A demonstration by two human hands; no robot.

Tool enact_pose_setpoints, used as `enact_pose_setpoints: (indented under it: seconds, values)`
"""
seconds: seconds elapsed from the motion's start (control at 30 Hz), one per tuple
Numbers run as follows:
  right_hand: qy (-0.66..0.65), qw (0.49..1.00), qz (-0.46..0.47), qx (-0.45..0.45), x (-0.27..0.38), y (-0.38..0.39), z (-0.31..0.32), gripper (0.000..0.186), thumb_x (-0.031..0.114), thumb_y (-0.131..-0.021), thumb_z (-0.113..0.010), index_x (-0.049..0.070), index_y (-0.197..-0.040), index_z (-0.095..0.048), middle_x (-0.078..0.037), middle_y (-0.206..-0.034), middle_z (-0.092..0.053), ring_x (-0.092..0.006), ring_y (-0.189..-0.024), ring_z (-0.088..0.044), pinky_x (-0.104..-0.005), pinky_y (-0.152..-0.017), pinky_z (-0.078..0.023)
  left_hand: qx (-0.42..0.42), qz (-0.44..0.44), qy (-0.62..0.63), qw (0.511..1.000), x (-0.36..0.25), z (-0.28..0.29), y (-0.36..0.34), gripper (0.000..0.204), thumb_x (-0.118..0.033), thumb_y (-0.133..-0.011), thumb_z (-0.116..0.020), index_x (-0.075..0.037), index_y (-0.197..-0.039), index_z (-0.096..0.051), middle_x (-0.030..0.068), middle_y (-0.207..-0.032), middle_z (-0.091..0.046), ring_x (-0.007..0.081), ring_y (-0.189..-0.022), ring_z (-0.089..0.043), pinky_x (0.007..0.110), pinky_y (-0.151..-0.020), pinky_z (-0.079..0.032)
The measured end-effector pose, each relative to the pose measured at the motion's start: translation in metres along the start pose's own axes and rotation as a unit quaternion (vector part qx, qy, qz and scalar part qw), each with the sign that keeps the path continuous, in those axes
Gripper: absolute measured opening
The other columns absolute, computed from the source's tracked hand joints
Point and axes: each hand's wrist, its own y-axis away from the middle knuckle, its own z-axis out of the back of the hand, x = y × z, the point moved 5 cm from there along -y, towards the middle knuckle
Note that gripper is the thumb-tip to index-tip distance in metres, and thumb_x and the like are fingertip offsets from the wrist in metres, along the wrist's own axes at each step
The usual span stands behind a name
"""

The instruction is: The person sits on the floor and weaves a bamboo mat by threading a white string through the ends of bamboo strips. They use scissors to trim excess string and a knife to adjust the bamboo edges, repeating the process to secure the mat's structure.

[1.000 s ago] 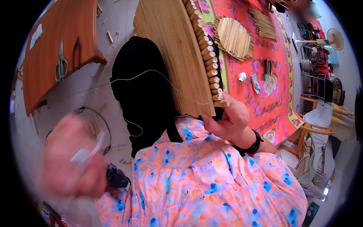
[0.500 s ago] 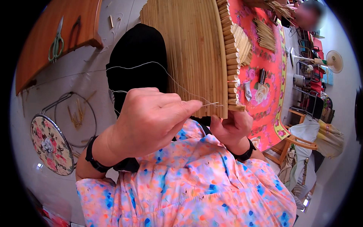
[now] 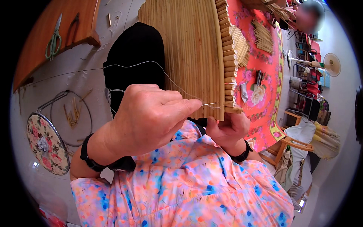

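Here's the left hand (image 3: pixel 153 119), thumb and finger pinched together on a needle (image 3: pixel 210 103), right over the corner of the stick panel (image 3: pixel 191 49) beside the trouser leg (image 3: pixel 134 49); the right hand (image 3: pixel 230 126) clamps that corner. Long sticks sit tight, short sticks (image 3: pixel 229 58) line one edge: mostly built, I'd judge, but the trailing thread (image 3: pixel 152 61) looks unfinished. Beyond, loose sticks (image 3: pixel 263 36) lie on the red-clothed counter (image 3: pixel 264 104); farther, a grey pot (image 3: pixel 295 82), contents too small to tell.

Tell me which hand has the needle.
The left hand: it pinches the thin needle in front of the slatted panel. The right hand instead holds that panel's lower corner.
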Motion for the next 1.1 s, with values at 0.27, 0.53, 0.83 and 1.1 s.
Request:
enact_pose_setpoints:
  seconds: [0.27,0.53,0.83,1.1]
  values:
    - [0.031,0.999,0.004,0.022,0.013,-0.011,-0.002,0.057,0.012,-0.061,-0.074,-0.009,-0.113,-0.062,-0.014,-0.087,-0.072,-0.0211,-0.066,-0.07,-0.0282,-0.056,-0.054,0.009,0.007,-0.009,1.0,0.001,0.005,0.004,0.027,0.0,-0.069,-0.069,-0.004,-0.095,-0.069,0.0035,-0.058,-0.052,0.0208,-0.049,-0.052,0.033,-0.046,-0.037]
    - [0.039,0.999,0.025,0.016,0.008,-0.004,-0.002,0.058,0.013,-0.061,-0.075,-0.01,-0.112,-0.06,-0.016,-0.086,-0.071,-0.0215,-0.065,-0.07,-0.0283,-0.054,-0.054,0.009,0.007,-0.008,1.0,0.0,0.006,0.007,0.026,0.001,-0.068,-0.069,-0.004,-0.094,-0.069,0.0038,-0.057,-0.051,0.0213,-0.048,-0.051,0.033,-0.046,-0.037]
    - [0.054,0.998,0.021,0.019,0.011,-0.006,-0.002,0.059,0.014,-0.061,-0.075,-0.011,-0.113,-0.059,-0.017,-0.087,-0.071,-0.0217,-0.066,-0.071,-0.0288,-0.055,-0.054,-0.004,0.0,-0.005,1.0,0.0,0.005,0.006,0.026,0.001,-0.067,-0.07,-0.004,-0.093,-0.069,0.0039,-0.057,-0.051,0.0217,-0.048,-0.051,0.033,-0.045,-0.037]
    - [0.036,0.999,0.026,0.023,0.011,-0.009,-0.002,0.057,0.012,-0.061,-0.075,-0.011,-0.112,-0.06,-0.018,-0.088,-0.071,-0.0221,-0.071,-0.072,-0.0285,-0.058,-0.055,-0.002,0.004,-0.007,1.0,-0.001,0.005,0.006,0.027,0.001,-0.067,-0.07,-0.004,-0.093,-0.069,0.004,-0.057,-0.052,0.0216,-0.048,-0.052,0.033,-0.045,-0.038]
